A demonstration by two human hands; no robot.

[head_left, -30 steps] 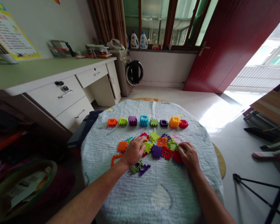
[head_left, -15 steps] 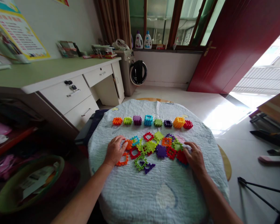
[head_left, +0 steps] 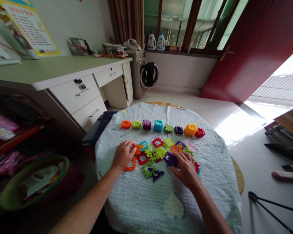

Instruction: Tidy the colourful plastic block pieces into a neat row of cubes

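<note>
At the left of a loose pile, my left hand (head_left: pixel 124 155) has its fingers curled around the edge of an orange interlocking tile (head_left: pixel 137 149). My right hand (head_left: pixel 188 168) grips the right side of a dark purple tile (head_left: pixel 170 159) between thumb and fingers; part of that tile is hidden. Around them lie a red frame tile (head_left: pixel 143 158), a blue frame tile (head_left: pixel 144 145), several lime green tiles (head_left: pixel 161 152) and an orange window tile (head_left: pixel 176 148). Closer to me are a green frame tile (head_left: pixel 148 169) and a purple triangular piece (head_left: pixel 158 175).
Behind the pile stands a row of built blocks, from an orange block (head_left: pixel 126 124) to a red block (head_left: pixel 200 132). A pale blue cloth (head_left: pixel 146 201) covers the round table. A desk (head_left: pixel 63 70) is at the left, and a tripod (head_left: pixel 263 203) stands at the right.
My right hand has moved left from the red tile at the pile's right end to the purple tile. My left hand stays at the orange tile. The view has shifted slightly.
</note>
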